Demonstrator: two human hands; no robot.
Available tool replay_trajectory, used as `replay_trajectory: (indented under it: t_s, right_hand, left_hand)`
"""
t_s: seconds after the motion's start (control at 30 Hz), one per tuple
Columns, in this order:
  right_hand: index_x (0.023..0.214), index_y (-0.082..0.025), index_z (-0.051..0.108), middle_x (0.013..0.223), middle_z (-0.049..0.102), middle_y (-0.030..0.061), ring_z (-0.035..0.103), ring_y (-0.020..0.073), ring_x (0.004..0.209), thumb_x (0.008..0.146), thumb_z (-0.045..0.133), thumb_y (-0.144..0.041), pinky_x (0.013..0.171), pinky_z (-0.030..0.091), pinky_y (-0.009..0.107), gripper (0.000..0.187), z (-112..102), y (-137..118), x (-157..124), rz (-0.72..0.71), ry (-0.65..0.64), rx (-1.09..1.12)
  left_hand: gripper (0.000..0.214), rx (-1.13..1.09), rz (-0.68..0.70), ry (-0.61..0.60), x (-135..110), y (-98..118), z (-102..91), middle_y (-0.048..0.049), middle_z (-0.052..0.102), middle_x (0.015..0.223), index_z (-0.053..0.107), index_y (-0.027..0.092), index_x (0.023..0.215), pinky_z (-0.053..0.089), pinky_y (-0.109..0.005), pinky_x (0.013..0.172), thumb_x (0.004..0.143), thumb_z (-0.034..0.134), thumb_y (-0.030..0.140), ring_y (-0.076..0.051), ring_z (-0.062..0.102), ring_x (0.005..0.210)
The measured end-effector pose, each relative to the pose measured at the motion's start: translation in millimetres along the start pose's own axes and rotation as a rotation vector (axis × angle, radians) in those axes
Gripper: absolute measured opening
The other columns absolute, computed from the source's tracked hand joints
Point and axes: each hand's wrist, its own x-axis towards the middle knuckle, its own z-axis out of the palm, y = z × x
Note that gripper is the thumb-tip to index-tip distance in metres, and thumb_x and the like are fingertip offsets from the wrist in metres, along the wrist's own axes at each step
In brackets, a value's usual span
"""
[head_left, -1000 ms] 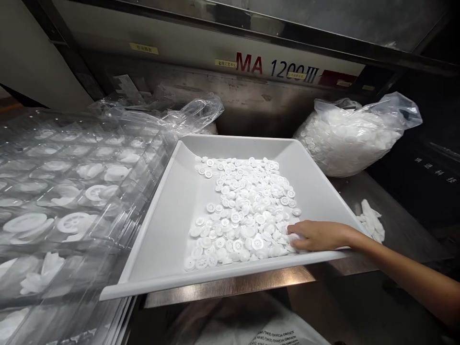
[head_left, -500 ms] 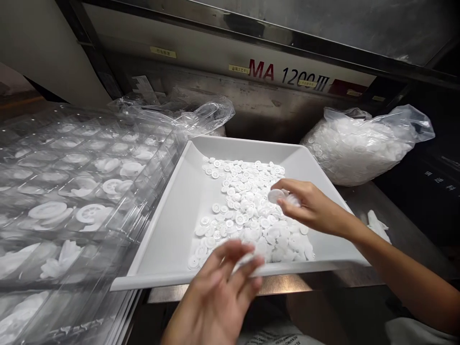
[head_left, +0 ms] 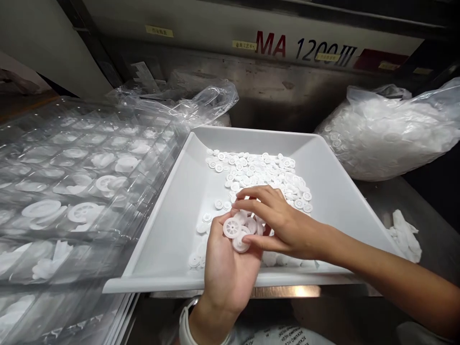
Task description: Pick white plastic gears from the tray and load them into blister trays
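Note:
Several white plastic wheels (head_left: 233, 228), round with spoke-like openings, lie in the cupped palm of my left hand (head_left: 230, 273). My right hand (head_left: 283, 220) reaches over from the right, its fingers curled round the same wheels, thumb on the lower one. Both hands hover above the near part of a light grey tray (head_left: 161, 230). Many more white wheels (head_left: 251, 165) are spread over the tray floor, partly hidden behind my hands.
Clear compartment trays (head_left: 72, 182) with white parts are stacked at left. A clear bag full of white parts (head_left: 391, 134) stands at right. Crumpled white material (head_left: 406, 235) lies on the metal table. Behind the grey tray is a clear plastic bag (head_left: 204, 103).
My right hand has moved left and down with wheels to meet my left hand. The left hand has risen, and wheels now rest in its palm. The view has shifted slightly.

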Motion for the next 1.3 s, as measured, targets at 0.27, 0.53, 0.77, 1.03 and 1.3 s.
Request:
replay_trajectory:
  t_s: [0.27, 0.53, 0.77, 1.03, 1.3]
  right_hand:
    - [0.103, -0.019, 0.059, 0.122, 0.049, 0.0084, 0.042, 0.0206, 0.116, 0.090, 0.057, -0.023, 0.097, 0.041, 0.036, 0.014, -5, -12, 0, 0.144, 0.112, 0.197]
    - [0.093, -0.014, 0.061, 0.097, 0.055, 0.0081, 0.054, 0.0144, 0.088, 0.091, 0.054, -0.014, 0.078, 0.047, 0.031, 0.007, -11, -2, 0, -0.023, 0.353, 0.057]
    - [0.101, -0.016, 0.056, 0.112, 0.055, 0.0112, 0.057, 0.0151, 0.099, 0.094, 0.046, -0.012, 0.082, 0.051, 0.029, 0.013, -28, 9, -4, -0.080, 0.234, -0.110]
    - [0.098, -0.017, 0.058, 0.119, 0.058, 0.0087, 0.058, 0.0176, 0.108, 0.091, 0.051, -0.012, 0.089, 0.052, 0.031, 0.011, -33, 8, -5, -0.044, 0.102, 0.090]
    - [0.108, -0.020, 0.062, 0.128, 0.052, 0.0053, 0.057, 0.0159, 0.106, 0.090, 0.059, -0.031, 0.089, 0.052, 0.029, 0.022, -35, 3, -4, 0.139, -0.006, 0.153]
  left_hand:
    - [0.026, 0.022, -0.054, 0.015, -1, 1, 3.9, -0.0040, 0.065, 0.090, 0.067, 0.017, 0.095, 0.055, -0.022, 0.073, 0.089, 0.042, 0.018, -0.014, 0.064, 0.088]
    - [0.028, -0.012, -0.079, -0.073, -4, 0, 2.8, -0.0056, 0.067, 0.102, 0.065, 0.019, 0.107, 0.055, -0.031, 0.088, 0.092, 0.043, 0.026, -0.017, 0.063, 0.102]
    - [0.038, 0.002, -0.094, -0.086, -6, 6, -1.2, -0.0107, 0.060, 0.128, 0.058, 0.015, 0.124, 0.052, -0.041, 0.095, 0.090, 0.044, 0.025, -0.025, 0.056, 0.119]
    - [0.035, -0.038, -0.116, -0.140, -7, 7, -2.0, -0.0076, 0.065, 0.119, 0.059, 0.018, 0.123, 0.050, -0.040, 0.099, 0.092, 0.044, 0.025, -0.023, 0.061, 0.110]
    - [0.036, -0.001, -0.206, -0.166, -8, 6, -4.3, -0.0085, 0.068, 0.108, 0.063, 0.017, 0.117, 0.053, -0.040, 0.092, 0.092, 0.037, 0.021, -0.024, 0.063, 0.107]
